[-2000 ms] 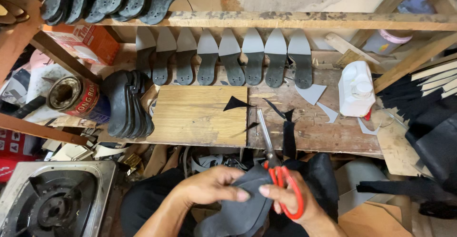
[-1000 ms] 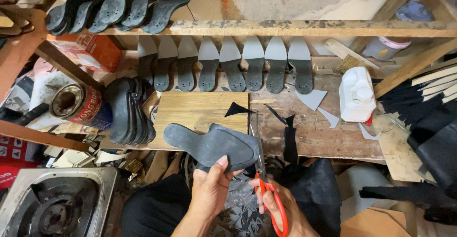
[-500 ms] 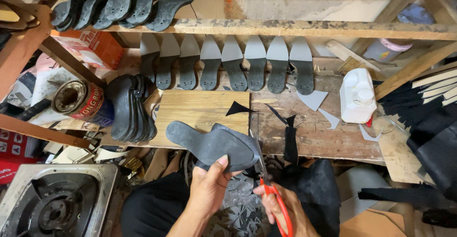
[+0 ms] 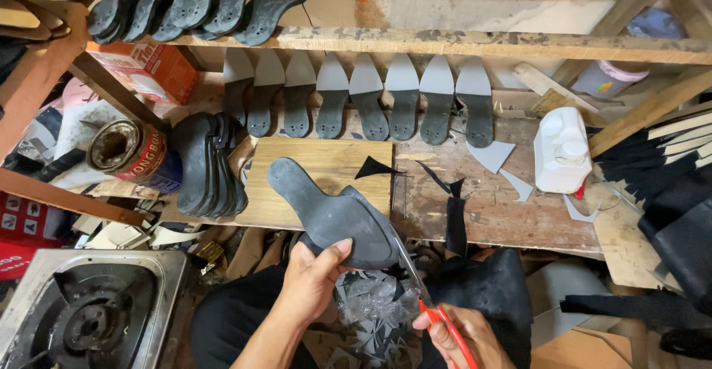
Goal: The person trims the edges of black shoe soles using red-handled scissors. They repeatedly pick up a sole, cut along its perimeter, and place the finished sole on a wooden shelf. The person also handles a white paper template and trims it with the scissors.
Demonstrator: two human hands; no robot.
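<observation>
Left hand [image 4: 315, 278]: closed on the dark grey sole [image 4: 332, 213], thumb on top at the wide end, fingers wrapped underneath. Sole held flat-ish, narrow heel end pointing up-left, over the front edge of the wooden board [image 4: 319, 183].

Right hand [image 4: 466, 335]: just right of and below the sole, gripping the red handles of the scissors [image 4: 426, 298]. Blades run up-left and meet the sole's right edge; whether blades are apart or together, cannot tell at that spot.

Below the sole, betw. both hands: heap of grey offcuts [image 4: 374, 306] over the person's lap.

Above the sole: board lies on a worn bench [image 4: 512, 206]. Small black triangular scrap [image 4: 374, 167] on the board's right corner, near the sole's tip. Black strips [image 4: 449, 206] right of the sole on the bench.

Further above: row of grey heel-shaped pieces [image 4: 371, 98] stood against the back wall. Shelf over them carries dark soles [image 4: 200, 5].

Left of the sole: stack of black soles [image 4: 208, 165] on edge, then an open tin [image 4: 122, 150] lying on its side, orange box [image 4: 148, 68] behind it.

Right of the sole, well apart: white plastic jug [image 4: 560, 150], pale cut scraps [image 4: 497, 157] beside it.

Lower left of the sole: gas burner [image 4: 89, 317].
</observation>
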